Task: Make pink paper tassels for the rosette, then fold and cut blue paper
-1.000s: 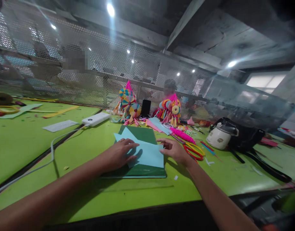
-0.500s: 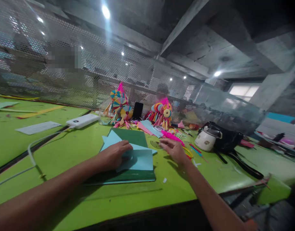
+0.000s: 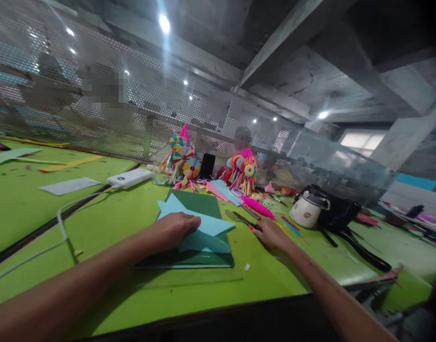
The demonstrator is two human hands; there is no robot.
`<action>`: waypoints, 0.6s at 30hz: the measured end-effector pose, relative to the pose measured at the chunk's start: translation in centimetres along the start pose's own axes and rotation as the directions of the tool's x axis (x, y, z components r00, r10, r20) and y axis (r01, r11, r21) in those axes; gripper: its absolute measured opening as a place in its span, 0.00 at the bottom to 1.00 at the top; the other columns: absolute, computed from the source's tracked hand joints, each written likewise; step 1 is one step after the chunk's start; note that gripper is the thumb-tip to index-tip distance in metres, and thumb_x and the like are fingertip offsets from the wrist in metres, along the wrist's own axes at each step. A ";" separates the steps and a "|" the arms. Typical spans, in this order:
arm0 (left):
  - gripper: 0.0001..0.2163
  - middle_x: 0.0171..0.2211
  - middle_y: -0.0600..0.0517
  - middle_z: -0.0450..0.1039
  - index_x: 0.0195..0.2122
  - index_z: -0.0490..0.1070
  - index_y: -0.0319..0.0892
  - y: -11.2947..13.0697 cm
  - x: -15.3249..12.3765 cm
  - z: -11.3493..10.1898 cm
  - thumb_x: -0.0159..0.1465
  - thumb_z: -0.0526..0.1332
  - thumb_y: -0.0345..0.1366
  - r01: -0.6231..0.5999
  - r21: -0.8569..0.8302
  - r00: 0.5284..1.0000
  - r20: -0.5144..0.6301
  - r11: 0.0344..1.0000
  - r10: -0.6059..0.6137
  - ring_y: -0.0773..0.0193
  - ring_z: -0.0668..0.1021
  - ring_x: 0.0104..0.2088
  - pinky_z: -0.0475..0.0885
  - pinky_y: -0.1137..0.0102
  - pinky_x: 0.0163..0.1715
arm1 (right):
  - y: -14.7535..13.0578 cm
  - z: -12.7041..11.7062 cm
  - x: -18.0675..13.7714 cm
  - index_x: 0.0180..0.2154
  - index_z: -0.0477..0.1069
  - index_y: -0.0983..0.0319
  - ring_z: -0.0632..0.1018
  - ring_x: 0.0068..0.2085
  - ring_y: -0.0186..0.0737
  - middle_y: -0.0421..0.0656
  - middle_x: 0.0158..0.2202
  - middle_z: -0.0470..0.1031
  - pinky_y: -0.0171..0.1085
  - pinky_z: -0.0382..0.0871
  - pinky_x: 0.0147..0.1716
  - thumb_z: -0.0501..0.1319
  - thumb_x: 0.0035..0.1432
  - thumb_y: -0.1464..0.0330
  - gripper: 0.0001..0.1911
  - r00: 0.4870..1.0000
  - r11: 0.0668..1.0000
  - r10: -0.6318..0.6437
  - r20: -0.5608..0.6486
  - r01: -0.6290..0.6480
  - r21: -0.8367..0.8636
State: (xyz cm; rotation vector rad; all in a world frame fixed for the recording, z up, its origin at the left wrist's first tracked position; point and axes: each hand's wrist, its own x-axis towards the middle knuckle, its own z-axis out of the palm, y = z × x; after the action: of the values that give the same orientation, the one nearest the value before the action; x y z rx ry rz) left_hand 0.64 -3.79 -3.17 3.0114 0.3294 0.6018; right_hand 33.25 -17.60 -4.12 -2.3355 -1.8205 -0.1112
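Observation:
My left hand (image 3: 178, 229) is closed on a folded sheet of light blue paper (image 3: 214, 225), whose pointed corners spread out on both sides. Under the paper lies a dark green book or folder (image 3: 203, 202), flat on the table. To its right, my right hand (image 3: 271, 232) is closed round the orange-and-black handle end of a pair of scissors (image 3: 245, 220). The dark blades point away to the upper left. A clear protractor (image 3: 232, 216) lies beside the blade tips.
Beyond the hands are a pink yarn bundle (image 3: 258, 207), two hanging paper ornaments (image 3: 184, 156), a black phone (image 3: 207, 166) and paper scraps. A white jug (image 3: 305, 209) and black bag (image 3: 335, 213) stand right. A power bank (image 3: 129, 177) with a cable lies left. Behind runs a perforated screen (image 3: 143, 114).
My right hand has come down to the table and closed on the scissors. My left hand stays on the light blue paper, whose front flap now sits lower. The view has shifted slightly.

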 end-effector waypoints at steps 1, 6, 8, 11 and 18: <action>0.09 0.26 0.51 0.68 0.29 0.63 0.42 0.2 -0.1 -0.2 0.65 0.48 0.31 0.000 0.017 1.000 0.014 1.000 0.000 0.64 0.70 0.26 0.59 0.72 0.27 | 0.0 0.1 0.1 0.27 0.73 0.65 0.74 0.34 0.45 0.51 0.31 0.75 0.39 0.64 0.34 0.57 0.55 0.65 0.11 1.000 1.000 0.012 0.003 -0.012 -0.005; 0.08 0.27 0.52 0.69 0.29 0.65 0.42 0.7 -0.4 -0.7 0.63 0.50 0.27 -0.004 0.068 0.998 0.066 0.998 -0.001 0.64 0.71 0.26 0.59 0.72 0.27 | -0.1 -0.6 -2.0 0.40 0.69 0.63 0.74 0.37 0.44 0.47 0.38 0.74 0.40 0.66 0.35 0.55 0.58 0.64 0.11 0.988 0.986 0.069 -0.141 -0.046 0.159; 0.08 0.27 0.52 0.69 0.29 0.64 0.42 0.7 -0.3 -0.7 0.62 0.50 0.27 0.002 0.064 0.997 0.075 0.998 -0.007 0.64 0.71 0.27 0.59 0.72 0.27 | -1.1 -1.3 -3.6 0.45 0.67 0.62 0.74 0.39 0.43 0.46 0.41 0.74 0.40 0.67 0.37 0.54 0.60 0.63 0.14 0.994 0.961 -0.014 -0.104 0.043 0.275; 0.08 0.27 0.51 0.69 0.30 0.64 0.42 0.7 -0.2 -0.8 0.64 0.50 0.29 0.023 0.036 0.996 0.084 0.999 -0.026 0.64 0.71 0.27 0.59 0.72 0.28 | -3.1 -2.3 -5.5 0.47 0.68 0.61 0.73 0.42 0.42 0.46 0.43 0.73 0.39 0.66 0.42 0.54 0.61 0.63 0.14 0.968 0.897 -0.252 0.013 0.229 0.377; 0.08 0.31 0.50 0.70 0.34 0.67 0.41 0.3 -0.1 -0.4 0.65 0.49 0.33 0.068 -0.087 0.996 0.056 0.994 -0.064 0.64 0.72 0.30 0.62 0.73 0.30 | -4.0 -3.1 -5.8 0.41 0.73 0.61 0.73 0.39 0.40 0.45 0.38 0.72 0.37 0.66 0.40 0.60 0.58 0.65 0.10 0.904 0.865 -0.419 0.087 0.368 0.340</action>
State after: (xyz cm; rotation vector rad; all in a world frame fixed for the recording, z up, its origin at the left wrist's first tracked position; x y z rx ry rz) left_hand 0.50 -4.07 -2.82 2.9127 0.3868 0.5158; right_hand 28.11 -22.74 -1.68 -1.7736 -2.1841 0.3028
